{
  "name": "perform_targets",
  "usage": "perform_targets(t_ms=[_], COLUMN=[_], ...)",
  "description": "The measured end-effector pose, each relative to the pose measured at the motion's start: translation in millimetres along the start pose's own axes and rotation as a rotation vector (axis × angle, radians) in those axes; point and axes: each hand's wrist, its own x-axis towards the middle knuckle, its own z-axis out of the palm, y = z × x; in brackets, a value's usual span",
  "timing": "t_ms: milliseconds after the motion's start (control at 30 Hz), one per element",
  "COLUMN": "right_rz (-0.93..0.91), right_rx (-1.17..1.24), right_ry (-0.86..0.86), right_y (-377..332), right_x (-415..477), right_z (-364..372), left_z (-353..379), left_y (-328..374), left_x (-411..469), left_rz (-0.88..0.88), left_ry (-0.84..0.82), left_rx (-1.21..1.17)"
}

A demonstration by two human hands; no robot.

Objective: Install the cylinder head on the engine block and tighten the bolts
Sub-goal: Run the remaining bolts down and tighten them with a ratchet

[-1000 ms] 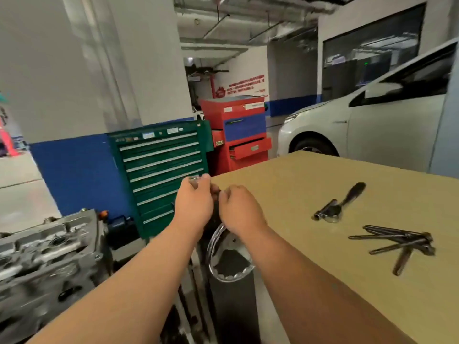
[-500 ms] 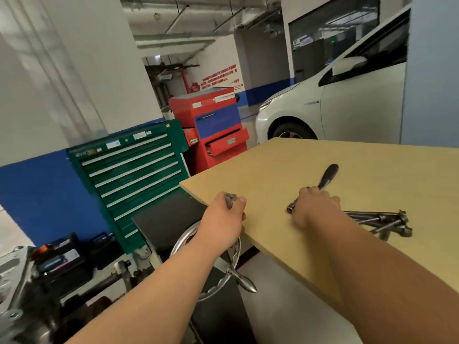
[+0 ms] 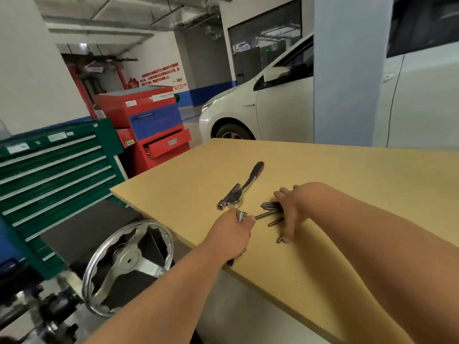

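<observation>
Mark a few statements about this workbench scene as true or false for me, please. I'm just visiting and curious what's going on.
1. The ratchet wrench lies on the wooden table, in neither hand. True.
2. The left hand is empty. False: its grip pinches a small metal piece.
3. The right hand touches the cluster of long bolts. True.
4. The tool cabinet nearest the table is red. False: the green cabinet is nearest, and the red cabinet stands behind it.
5. A white car is parked beyond the table. True.
</observation>
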Motion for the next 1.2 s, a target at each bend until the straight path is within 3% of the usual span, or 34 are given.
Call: perform_targets(t_ms=[100,367,600,700,833,933,1067,1200], right_rz=[-0.052,-0.092,-0.021,-0.065,-0.303,-0.526,-0.714,-0.884], right_rx=[0.216,0.090,0.156,0.445,1.158,1.504,1.532,1.389], right_ry=[0.020,0.345,0.314,0.321,0.436,0.421,0.380,0.320], right_y=[6,-15,-42,-66,-158,-265,-400,-502], right_x=[11,20,7,-6,-41,-84,-148,-198], right_z=[11,27,19,4,-56,-105,-144,-144], left_z=[8,-13,-47,-78,-137,-198,-288,-350], left_y=[2,-12,-28,-36,-49,-68,-107,-153], left_x=[-3,0,-17,-35,-75,-115,-191,-281], left_rz=[0.005,-0.045,-0.069,-0.077,-0.153,-0.190,-0.244,-0.265], left_ry=[-0.047,0.033,0.135,0.198,0.356,0.502,0.577,0.661], left_rx=[-0.033,-0.042,-0.093,-0.151,-0.401,-0.525,-0.648,-0.479])
